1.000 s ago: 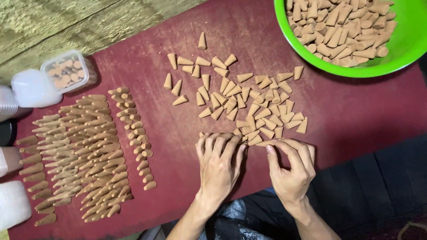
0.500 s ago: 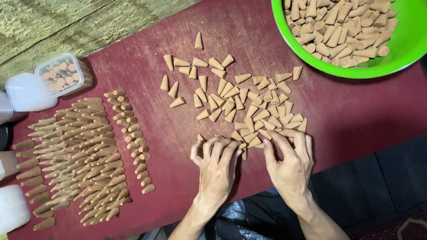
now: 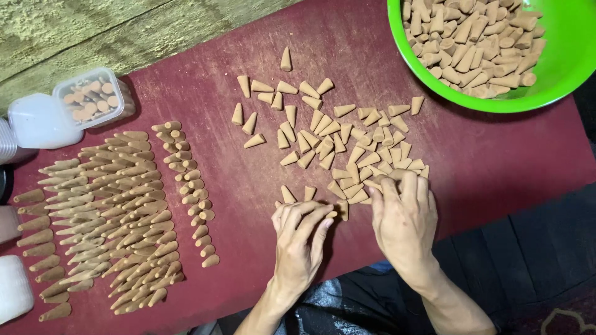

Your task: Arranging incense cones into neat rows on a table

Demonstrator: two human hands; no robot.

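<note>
Both hands have slid apart since the earlier frames: the left hand (image 3: pixel 302 239) has drawn back toward the near edge of the worktop (image 3: pixel 496 161), while the right hand (image 3: pixel 405 214) has pushed forward into the loose cones.

Seen from the head camera, the left hand lies palm down with its fingers (image 3: pixel 310 217) close together and curled slightly, their tips touching a few cones at the near fringe of the scattered pile of tan cones (image 3: pixel 335 139). Whether it pinches one, I cannot tell. The right hand's fingers (image 3: pixel 406 186) are pressed side by side, flat over cones at the pile's near right edge.

That pile lies spread across the middle of the red worktop. A green bowl (image 3: pixel 559 74) full of the same cones stands at the far right. Rows of sorted cones (image 3: pixel 118 211) lie well to the left, with a small clear box (image 3: pixel 93 96) of cones beyond them.
</note>
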